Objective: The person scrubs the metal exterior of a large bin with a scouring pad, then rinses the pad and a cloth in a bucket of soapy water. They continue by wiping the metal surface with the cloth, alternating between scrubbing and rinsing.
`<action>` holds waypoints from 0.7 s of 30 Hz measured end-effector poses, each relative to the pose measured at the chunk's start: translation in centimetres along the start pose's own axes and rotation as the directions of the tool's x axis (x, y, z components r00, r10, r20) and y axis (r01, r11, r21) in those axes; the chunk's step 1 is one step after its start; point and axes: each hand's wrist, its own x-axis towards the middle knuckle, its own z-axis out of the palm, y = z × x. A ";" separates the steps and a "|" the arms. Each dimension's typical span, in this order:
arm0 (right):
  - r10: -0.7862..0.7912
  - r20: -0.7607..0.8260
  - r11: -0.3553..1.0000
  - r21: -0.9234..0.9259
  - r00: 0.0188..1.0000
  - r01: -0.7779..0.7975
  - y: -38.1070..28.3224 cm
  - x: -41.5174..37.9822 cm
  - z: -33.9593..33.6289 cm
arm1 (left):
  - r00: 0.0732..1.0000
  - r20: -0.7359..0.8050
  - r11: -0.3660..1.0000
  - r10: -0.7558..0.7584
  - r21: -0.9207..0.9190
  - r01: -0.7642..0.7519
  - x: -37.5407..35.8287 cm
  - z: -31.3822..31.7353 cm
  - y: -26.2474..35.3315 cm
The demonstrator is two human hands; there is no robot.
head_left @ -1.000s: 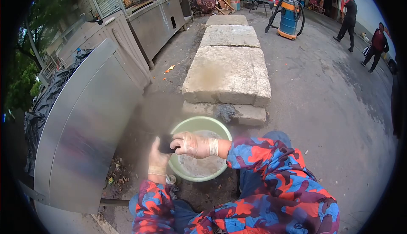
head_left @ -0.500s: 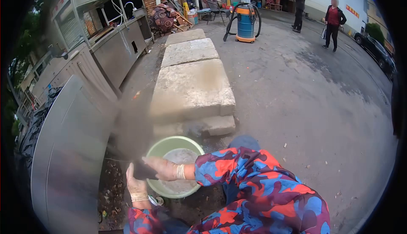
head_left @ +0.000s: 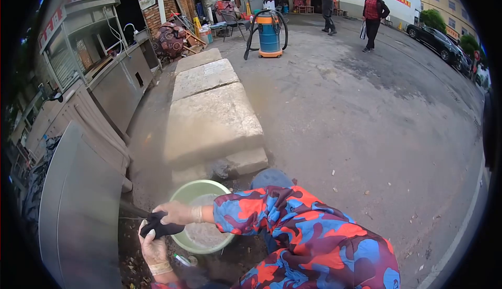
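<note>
Both hands hold a bunched black cloth (head_left: 163, 227) over the left rim of a pale green basin (head_left: 181, 190). My left hand (head_left: 153, 251), with a pale band at the wrist, is below it, thumb and fingers closed around its left end. From above and the right, my right hand (head_left: 177, 212) grips the upper side, and a similar band circles that wrist. Cloudy, foamy water (head_left: 206, 233) fills the lower part of the basin. Beneath the hands, a small white and green object (head_left: 184, 259) lies on the ground.
A grey metal panel (head_left: 78, 210) stands close on my left. Large stone slabs (head_left: 217, 114) extend ahead of the basin. Farther off are a blue and orange vacuum cleaner (head_left: 269, 40), two people standing, a metal food stall (head_left: 117, 74) and a parked black car (head_left: 434, 42).
The view has tilted and shifted, so the scene sits lower and further left. The black cloth, blurred between the hands before, now shows clearly, with both hands closed on it.
</note>
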 end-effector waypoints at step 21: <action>0.305 0.304 0.901 0.216 0.903 -0.377 -5.6 -0.8 3.3 | 0.901 -0.369 0.787 0.227 -0.476 -0.393 -6.8 -4.9 5.7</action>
